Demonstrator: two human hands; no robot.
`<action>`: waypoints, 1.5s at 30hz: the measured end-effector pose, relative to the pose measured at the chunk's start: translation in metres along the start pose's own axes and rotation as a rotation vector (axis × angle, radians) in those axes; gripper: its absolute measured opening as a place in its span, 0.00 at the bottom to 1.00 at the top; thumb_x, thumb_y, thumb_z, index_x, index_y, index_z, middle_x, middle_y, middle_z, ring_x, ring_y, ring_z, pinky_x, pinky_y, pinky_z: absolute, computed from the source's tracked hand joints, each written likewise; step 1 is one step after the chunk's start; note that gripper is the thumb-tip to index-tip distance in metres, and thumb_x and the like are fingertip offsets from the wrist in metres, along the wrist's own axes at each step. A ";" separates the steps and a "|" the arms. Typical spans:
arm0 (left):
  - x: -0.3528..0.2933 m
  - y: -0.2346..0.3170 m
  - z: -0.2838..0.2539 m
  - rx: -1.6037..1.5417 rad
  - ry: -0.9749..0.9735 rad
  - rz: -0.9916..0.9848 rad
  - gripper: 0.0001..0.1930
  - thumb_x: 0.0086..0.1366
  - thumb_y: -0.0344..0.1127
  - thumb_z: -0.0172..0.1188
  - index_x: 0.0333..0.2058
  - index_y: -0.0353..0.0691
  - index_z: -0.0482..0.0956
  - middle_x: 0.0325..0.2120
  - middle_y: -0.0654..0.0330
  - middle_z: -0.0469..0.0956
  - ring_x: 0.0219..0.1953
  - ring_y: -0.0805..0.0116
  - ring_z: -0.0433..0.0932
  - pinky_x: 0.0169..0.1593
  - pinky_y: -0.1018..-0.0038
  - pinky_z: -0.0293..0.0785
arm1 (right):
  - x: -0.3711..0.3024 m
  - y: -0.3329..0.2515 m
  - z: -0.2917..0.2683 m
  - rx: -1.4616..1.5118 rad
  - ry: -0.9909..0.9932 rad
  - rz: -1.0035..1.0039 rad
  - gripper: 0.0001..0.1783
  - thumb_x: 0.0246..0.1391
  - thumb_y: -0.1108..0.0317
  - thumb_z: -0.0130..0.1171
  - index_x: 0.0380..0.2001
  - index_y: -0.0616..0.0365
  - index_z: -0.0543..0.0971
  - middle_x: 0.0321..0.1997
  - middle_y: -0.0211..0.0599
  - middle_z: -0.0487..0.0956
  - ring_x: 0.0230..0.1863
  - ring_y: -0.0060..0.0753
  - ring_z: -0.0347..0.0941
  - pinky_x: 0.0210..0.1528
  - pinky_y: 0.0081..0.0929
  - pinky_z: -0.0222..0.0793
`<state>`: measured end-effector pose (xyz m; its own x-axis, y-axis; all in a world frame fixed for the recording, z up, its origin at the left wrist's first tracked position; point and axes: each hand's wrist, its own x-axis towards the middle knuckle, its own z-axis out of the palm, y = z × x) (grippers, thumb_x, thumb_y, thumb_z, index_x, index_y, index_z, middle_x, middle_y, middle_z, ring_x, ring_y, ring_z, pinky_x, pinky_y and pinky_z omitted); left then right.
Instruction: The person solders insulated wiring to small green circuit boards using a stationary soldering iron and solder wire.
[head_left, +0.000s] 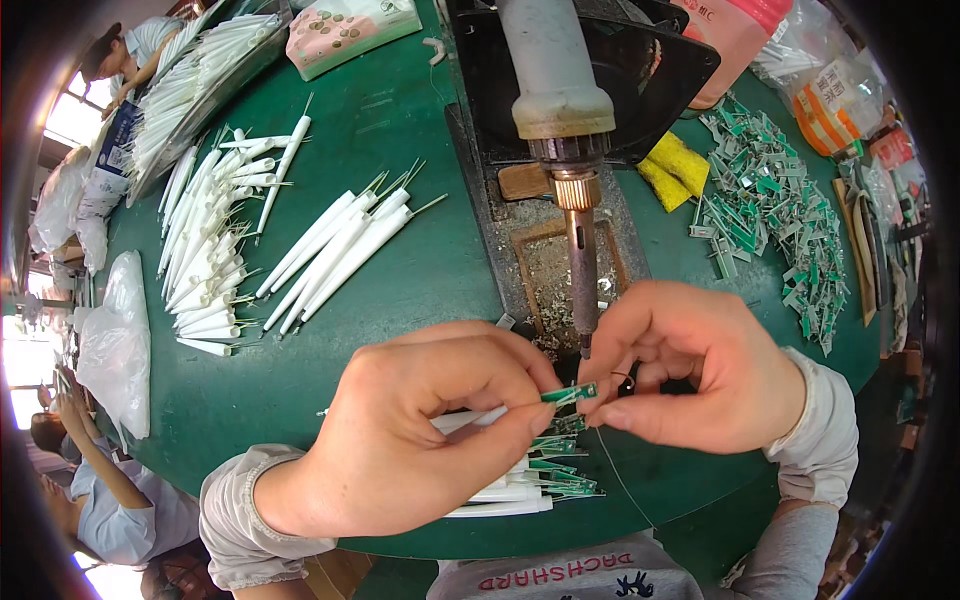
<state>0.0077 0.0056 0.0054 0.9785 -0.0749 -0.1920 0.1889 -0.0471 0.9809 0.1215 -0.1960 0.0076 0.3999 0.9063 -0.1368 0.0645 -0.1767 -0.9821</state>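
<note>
My left hand [415, 435] is closed, pinching a small green circuit board [570, 394] with thin leads, at the end of a white plastic tube [455, 421] partly hidden by my fingers. Just above the board hangs the tip of a soldering iron [583, 270], pointing down from its mount. My right hand [700, 375] is pinched beside the board; a thin solder wire [622, 478] trails down from its fingertips. Below my hands lie several white tubes [505, 508] with green boards [565, 482] attached to their ends.
White tubes with bare leads [345, 245] lie at left centre, beside a larger pile [205, 270]. At right is a heap of green boards [775, 215], near a yellow sponge [675, 170]. A metal stand [500, 260] holds solder scraps. Other people [120, 500] sit at left.
</note>
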 end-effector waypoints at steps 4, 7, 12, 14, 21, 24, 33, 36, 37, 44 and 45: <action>0.005 -0.002 -0.002 -0.043 0.023 0.022 0.02 0.55 0.18 0.61 0.28 0.29 0.78 0.37 0.53 0.76 0.36 0.73 0.76 0.40 0.79 0.73 | 0.001 -0.011 -0.006 0.346 0.028 0.288 0.10 0.54 0.83 0.54 0.39 0.65 0.68 0.32 0.37 0.80 0.34 0.30 0.80 0.30 0.17 0.74; 0.006 -0.001 -0.001 0.003 0.027 0.022 0.02 0.55 0.18 0.61 0.27 0.29 0.78 0.36 0.54 0.76 0.35 0.73 0.75 0.39 0.79 0.72 | -0.005 -0.010 -0.004 0.167 0.052 0.170 0.08 0.54 0.80 0.56 0.35 0.64 0.68 0.27 0.36 0.79 0.28 0.26 0.80 0.24 0.15 0.70; 0.008 -0.001 0.001 -0.069 0.087 0.102 0.03 0.54 0.17 0.60 0.27 0.29 0.78 0.36 0.53 0.75 0.34 0.73 0.75 0.38 0.79 0.71 | -0.004 -0.011 0.003 -0.343 0.139 -0.133 0.08 0.52 0.75 0.60 0.30 0.61 0.70 0.21 0.31 0.75 0.19 0.16 0.73 0.18 0.14 0.62; 0.011 -0.005 -0.001 -0.034 0.076 0.144 0.03 0.54 0.16 0.61 0.27 0.29 0.78 0.36 0.53 0.75 0.34 0.72 0.75 0.38 0.79 0.71 | -0.004 -0.007 0.004 -0.337 0.164 -0.140 0.07 0.52 0.75 0.60 0.30 0.62 0.70 0.22 0.31 0.74 0.19 0.16 0.72 0.18 0.14 0.62; 0.011 -0.005 -0.002 0.050 0.083 0.248 0.04 0.52 0.15 0.60 0.26 0.29 0.77 0.35 0.51 0.75 0.35 0.71 0.75 0.39 0.77 0.72 | -0.004 0.000 0.006 -0.310 0.215 -0.193 0.07 0.52 0.76 0.60 0.32 0.63 0.71 0.29 0.34 0.73 0.22 0.18 0.73 0.22 0.14 0.65; 0.011 -0.004 -0.003 0.101 0.079 0.268 0.04 0.53 0.15 0.60 0.26 0.29 0.77 0.35 0.51 0.75 0.35 0.71 0.75 0.39 0.78 0.72 | -0.005 0.000 0.006 -0.308 0.213 -0.185 0.07 0.53 0.76 0.59 0.32 0.64 0.71 0.30 0.35 0.72 0.23 0.18 0.73 0.22 0.13 0.65; 0.011 0.002 -0.002 -0.187 0.091 0.036 0.03 0.56 0.18 0.61 0.27 0.30 0.76 0.37 0.54 0.75 0.31 0.75 0.75 0.36 0.82 0.71 | -0.004 0.002 0.006 -0.288 0.189 -0.171 0.08 0.53 0.77 0.59 0.33 0.64 0.70 0.30 0.35 0.73 0.23 0.18 0.72 0.23 0.14 0.65; 0.011 0.000 -0.003 -0.258 0.088 0.020 0.03 0.56 0.19 0.61 0.28 0.30 0.76 0.37 0.53 0.75 0.32 0.75 0.76 0.36 0.81 0.73 | -0.003 0.002 0.007 -0.293 0.186 -0.190 0.08 0.54 0.77 0.58 0.34 0.64 0.70 0.30 0.35 0.73 0.23 0.18 0.73 0.23 0.14 0.65; 0.011 -0.001 -0.003 -0.258 0.090 0.020 0.03 0.56 0.19 0.61 0.28 0.30 0.76 0.37 0.53 0.75 0.32 0.75 0.76 0.36 0.81 0.73 | -0.002 0.002 0.007 -0.293 0.185 -0.190 0.08 0.54 0.77 0.58 0.34 0.64 0.70 0.30 0.35 0.73 0.23 0.18 0.73 0.23 0.14 0.65; 0.011 -0.002 -0.007 -0.338 0.086 -0.085 0.02 0.57 0.19 0.60 0.28 0.30 0.75 0.36 0.52 0.76 0.33 0.73 0.76 0.37 0.79 0.73 | -0.002 0.001 0.010 -0.114 0.200 -0.079 0.08 0.56 0.74 0.57 0.32 0.62 0.67 0.24 0.33 0.74 0.19 0.17 0.71 0.20 0.13 0.63; 0.012 -0.003 -0.008 -0.326 0.087 -0.101 0.02 0.57 0.19 0.60 0.28 0.30 0.75 0.36 0.52 0.76 0.33 0.73 0.76 0.38 0.79 0.73 | -0.003 -0.001 0.009 -0.065 0.197 -0.027 0.09 0.56 0.74 0.58 0.31 0.61 0.67 0.21 0.31 0.74 0.17 0.16 0.70 0.19 0.13 0.61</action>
<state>0.0191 0.0126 0.0008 0.9544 -0.0002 -0.2985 0.2873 0.2715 0.9185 0.1118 -0.1946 0.0082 0.5682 0.8193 -0.0767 0.1341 -0.1841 -0.9737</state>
